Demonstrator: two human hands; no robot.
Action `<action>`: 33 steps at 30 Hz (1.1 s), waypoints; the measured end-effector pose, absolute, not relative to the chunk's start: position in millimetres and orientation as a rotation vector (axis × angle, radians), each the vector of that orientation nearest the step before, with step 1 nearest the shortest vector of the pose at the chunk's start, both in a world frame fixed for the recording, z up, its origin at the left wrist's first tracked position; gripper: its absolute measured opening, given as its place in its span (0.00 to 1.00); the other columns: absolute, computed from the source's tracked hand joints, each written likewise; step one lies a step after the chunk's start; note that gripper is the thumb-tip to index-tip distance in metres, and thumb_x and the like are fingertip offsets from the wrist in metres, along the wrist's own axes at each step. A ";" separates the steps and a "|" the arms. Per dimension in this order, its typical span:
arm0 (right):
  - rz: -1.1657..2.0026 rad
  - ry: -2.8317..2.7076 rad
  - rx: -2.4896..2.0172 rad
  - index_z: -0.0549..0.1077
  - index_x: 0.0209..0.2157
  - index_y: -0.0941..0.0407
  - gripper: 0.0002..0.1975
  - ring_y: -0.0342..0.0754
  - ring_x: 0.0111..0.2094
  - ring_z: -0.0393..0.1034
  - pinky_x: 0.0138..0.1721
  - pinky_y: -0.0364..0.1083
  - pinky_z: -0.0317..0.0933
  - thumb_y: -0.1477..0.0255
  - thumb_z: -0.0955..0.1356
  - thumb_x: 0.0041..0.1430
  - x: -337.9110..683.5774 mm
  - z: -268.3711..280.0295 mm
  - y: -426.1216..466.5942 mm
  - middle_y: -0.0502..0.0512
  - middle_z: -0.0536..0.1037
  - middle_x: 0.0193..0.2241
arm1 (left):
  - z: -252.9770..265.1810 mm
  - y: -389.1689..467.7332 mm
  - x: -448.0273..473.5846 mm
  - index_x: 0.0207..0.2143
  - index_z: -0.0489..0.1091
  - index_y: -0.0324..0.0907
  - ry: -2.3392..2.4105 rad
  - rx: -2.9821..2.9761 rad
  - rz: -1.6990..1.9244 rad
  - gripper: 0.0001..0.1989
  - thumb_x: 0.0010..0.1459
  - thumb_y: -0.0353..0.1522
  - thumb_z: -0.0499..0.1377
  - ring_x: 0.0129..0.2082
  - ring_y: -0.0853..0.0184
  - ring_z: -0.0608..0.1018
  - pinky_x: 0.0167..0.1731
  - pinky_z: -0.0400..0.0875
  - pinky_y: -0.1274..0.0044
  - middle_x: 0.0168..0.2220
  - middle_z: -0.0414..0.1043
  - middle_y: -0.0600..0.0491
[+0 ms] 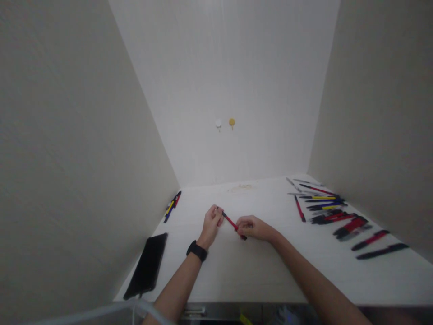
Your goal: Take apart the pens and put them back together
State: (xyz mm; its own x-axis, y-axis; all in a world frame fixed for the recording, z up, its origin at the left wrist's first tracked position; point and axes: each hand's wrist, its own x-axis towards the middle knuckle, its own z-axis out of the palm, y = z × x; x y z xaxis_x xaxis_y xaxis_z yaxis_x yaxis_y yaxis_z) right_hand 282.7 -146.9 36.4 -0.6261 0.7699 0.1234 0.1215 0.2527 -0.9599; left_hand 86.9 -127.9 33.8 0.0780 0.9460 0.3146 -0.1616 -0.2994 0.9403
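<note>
The pale back panel (223, 67) rose at 12 o'clock from your hold, with a left side panel (77, 158) and a right side panel (379, 117) flanking it. They boxed in the white bench (264, 280). Along its edge, around 3 o'clock, lay a row of loose pens (348, 225), red, black, yellow and blue, many with their tips toward you; lying there put them on your right hand's side, perhaps for easy reach. At 8 o'clock a black tablet or large phone (147, 266) lay flat by the left side panel, seemingly out of your forearms' way.

Your two hands worked on one thing. Your left hand (211, 221) was pinched around its upper end, and your right hand (254, 227) grasped it near the lower end, probably so that neither end could swing. A black wristwatch (196, 251) circled your left wrist. Between 9 and 10 o'clock sat a small group of pens (172, 207), bunched against the panel. The red-and-black pen (231, 220) in your grasp slanted from 10 toward 4 o'clock; whether it touched the surface, you couldn't tell. Smallest, at 12 o'clock, were a white hook (218, 123) and a yellow hook (232, 122).
</note>
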 end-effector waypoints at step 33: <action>-0.582 -1.588 -2.217 0.72 0.37 0.63 0.15 0.59 0.40 0.68 0.42 0.53 0.47 0.68 0.60 0.61 355.3 48.4 -143.2 0.66 0.77 0.29 | 12.8 -112.7 78.3 0.35 0.66 0.42 1.573 1.912 1.219 0.17 0.62 0.44 0.46 0.26 0.68 0.68 0.31 0.59 0.75 0.25 0.66 0.55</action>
